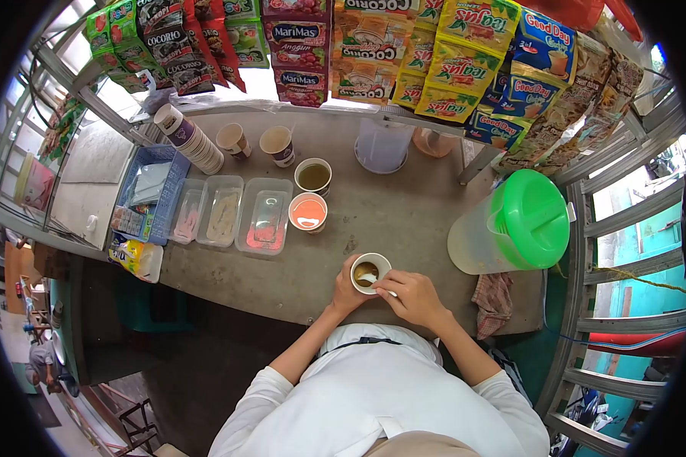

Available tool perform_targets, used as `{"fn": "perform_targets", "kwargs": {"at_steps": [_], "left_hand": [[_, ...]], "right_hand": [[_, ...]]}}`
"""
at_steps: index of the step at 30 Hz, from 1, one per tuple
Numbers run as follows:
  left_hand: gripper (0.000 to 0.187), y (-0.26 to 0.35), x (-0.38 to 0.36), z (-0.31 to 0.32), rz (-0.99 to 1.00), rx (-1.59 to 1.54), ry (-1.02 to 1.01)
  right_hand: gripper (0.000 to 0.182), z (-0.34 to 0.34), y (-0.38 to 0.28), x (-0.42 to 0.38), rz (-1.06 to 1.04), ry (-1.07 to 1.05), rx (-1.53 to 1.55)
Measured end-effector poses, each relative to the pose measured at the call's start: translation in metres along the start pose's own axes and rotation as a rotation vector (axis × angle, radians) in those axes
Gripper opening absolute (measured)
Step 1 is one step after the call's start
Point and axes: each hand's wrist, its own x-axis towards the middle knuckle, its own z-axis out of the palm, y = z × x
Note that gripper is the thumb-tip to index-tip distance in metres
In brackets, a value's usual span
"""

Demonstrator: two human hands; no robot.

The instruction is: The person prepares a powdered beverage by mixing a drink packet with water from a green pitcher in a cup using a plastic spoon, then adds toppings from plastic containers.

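Observation:
At the counter's front edge, my left hand [346, 288] is wrapped round the side of a white paper cup [383, 261]. Some brown liquid shows in the bottom of this cup. My right hand [415, 295] pinches the handle of a white spoon [369, 279], whose bowl dips into the cup. Beyond them stand a paper cup of orange-pink drink [309, 212] and a paper cup of greenish-brown drink [313, 177].
A pitcher with a green lid [532, 221] stands at right, beside a checked cloth [493, 301]. Clear plastic containers [263, 217], a blue basket [177, 183] and stacked paper cups [190, 139] are at left. Drink sachets [465, 57] hang above the counter [404, 209].

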Motion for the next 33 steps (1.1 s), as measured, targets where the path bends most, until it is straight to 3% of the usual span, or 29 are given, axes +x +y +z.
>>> {"fn": "perform_targets", "kwargs": {"at_steps": [5,11,14,17,20,22,26,28,33], "left_hand": [[0.088,0.001,0.001,-0.001,0.033,0.029,-0.004],[0.089,0.001,0.0,0.001,0.015,0.0,0.002],[0.089,0.0,0.001,0.0,0.001,-0.018,0.0],[0.089,0.0,0.001,0.001,-0.064,-0.043,0.022],[0.089,0.0,0.001,0.003,-0.106,-0.047,0.052],[0.089,0.004,0.001,0.002,-0.105,-0.053,0.059],[0.089,0.007,0.004,0.002,-0.077,-0.041,0.035],[0.089,0.008,0.005,0.002,-0.058,-0.039,0.033],[0.087,0.006,0.005,0.002,-0.053,-0.03,0.013]], "right_hand": [[0.013,0.007,-0.001,0.0,0.012,0.089,0.029],[0.021,0.005,0.005,-0.004,0.122,0.034,0.037],[0.044,0.0,0.001,-0.008,0.212,0.008,-0.047],[0.071,-0.008,-0.001,-0.024,0.353,0.127,0.099],[0.094,0.02,0.031,-0.071,0.54,0.846,0.045],[0.104,0.025,0.054,-0.094,0.74,1.203,-0.044],[0.11,0.001,0.112,-0.099,0.604,1.162,-0.169],[0.111,-0.005,0.133,-0.101,0.646,1.023,-0.081],[0.111,-0.015,0.125,-0.1,0.656,1.012,-0.128]]}}
